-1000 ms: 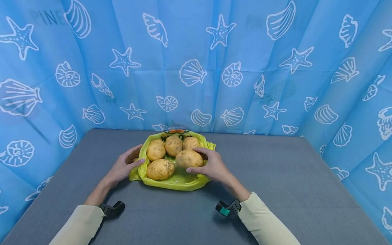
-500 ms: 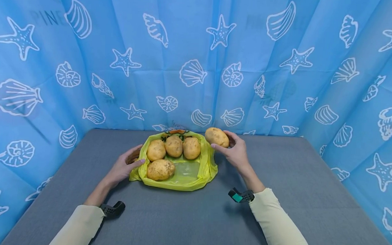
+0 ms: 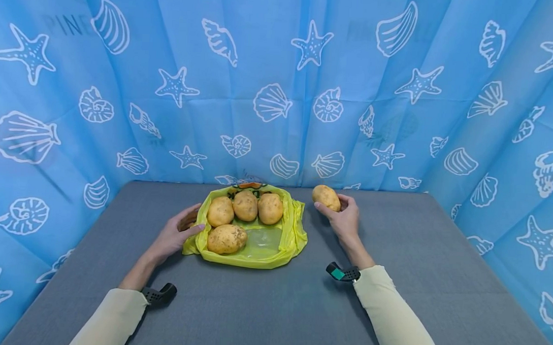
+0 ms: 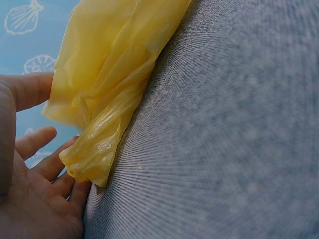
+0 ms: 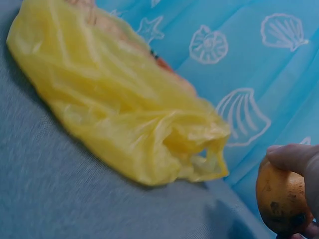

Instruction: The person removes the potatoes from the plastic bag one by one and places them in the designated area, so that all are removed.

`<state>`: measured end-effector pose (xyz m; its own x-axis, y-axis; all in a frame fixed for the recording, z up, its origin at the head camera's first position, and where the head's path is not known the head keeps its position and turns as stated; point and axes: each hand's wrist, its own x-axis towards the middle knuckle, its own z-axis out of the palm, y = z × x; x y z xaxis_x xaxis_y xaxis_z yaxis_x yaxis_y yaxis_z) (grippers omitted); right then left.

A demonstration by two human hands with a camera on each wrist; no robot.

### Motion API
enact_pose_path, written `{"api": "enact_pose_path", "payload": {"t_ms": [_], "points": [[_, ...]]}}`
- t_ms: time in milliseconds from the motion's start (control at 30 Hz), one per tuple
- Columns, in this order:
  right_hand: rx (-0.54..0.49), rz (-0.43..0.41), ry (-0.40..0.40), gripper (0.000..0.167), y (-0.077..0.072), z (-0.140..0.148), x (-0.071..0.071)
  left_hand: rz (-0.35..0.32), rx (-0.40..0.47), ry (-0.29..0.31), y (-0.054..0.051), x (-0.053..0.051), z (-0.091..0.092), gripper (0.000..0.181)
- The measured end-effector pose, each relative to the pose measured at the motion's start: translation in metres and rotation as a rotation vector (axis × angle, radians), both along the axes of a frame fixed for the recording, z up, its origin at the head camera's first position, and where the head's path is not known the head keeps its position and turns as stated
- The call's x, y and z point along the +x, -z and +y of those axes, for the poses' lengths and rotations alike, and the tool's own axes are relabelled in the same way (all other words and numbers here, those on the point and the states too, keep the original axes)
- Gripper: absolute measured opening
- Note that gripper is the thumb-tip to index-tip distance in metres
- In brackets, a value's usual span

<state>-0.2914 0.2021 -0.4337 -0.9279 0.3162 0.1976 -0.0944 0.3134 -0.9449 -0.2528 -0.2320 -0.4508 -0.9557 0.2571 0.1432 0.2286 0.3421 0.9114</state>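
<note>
A yellow-green plastic bag (image 3: pixel 255 263) lies with its mouth spread. Inside it three potatoes form the back row and one potato (image 3: pixel 227 239) lies at the front left. At the bag's left side is my left hand (image 3: pixel 171 235), thumb on the rim; in the left wrist view the thumb touches the plastic (image 4: pixel 109 84) and the fingers of that hand (image 4: pixel 40 194) are loosely extended beside it. My right hand (image 3: pixel 345 220) pinches another potato (image 3: pixel 326 197) right of the bag. The right wrist view shows that potato (image 5: pixel 281 196) between thumb and fingers, a shadow below it.
Everything stands on a grey cloth-covered table (image 3: pixel 253 314). Behind and at the sides hangs a blue curtain (image 3: pixel 262 65) with white shells and starfish. A black wrist device (image 3: pixel 160 294) sits on the left forearm, and another (image 3: pixel 342 272) on the right.
My right hand has carried its potato out over the bag's right side and further right, most recently slightly lower. The back-right potato now shows whole. My left hand has stayed put.
</note>
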Motion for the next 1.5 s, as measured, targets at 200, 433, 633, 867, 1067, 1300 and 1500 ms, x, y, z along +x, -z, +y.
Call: {"api": "enact_pose_path", "payload": {"t_ms": [200,433,633,867,1067,1300,1500], "points": [[0.049,-0.021,0.092,0.074,0.014,0.001,-0.001,-0.019,0.008,-0.005,-0.001,0.000,0.001,0.067],[0.115,-0.007,0.132,0.074,0.021,0.001,-0.001,-0.028,0.004,0.001,-0.001,-0.002,0.000,0.068],[0.176,-0.032,0.131,0.075,0.025,0.000,-0.003,-0.023,0.007,0.002,-0.001,-0.002,0.000,0.067],[0.217,-0.034,0.117,0.076,0.026,-0.002,-0.003,-0.010,0.020,0.005,-0.002,0.000,0.000,0.066],[0.235,-0.026,0.097,0.076,0.026,-0.002,-0.002,-0.009,0.019,0.004,-0.001,0.001,-0.001,0.067],[0.246,0.024,0.105,0.075,0.030,-0.003,-0.002,-0.005,0.014,0.001,0.000,0.000,0.000,0.066],[0.257,0.019,0.093,0.077,0.029,-0.002,-0.001,-0.001,0.015,0.007,0.000,0.001,0.000,0.066]]}}
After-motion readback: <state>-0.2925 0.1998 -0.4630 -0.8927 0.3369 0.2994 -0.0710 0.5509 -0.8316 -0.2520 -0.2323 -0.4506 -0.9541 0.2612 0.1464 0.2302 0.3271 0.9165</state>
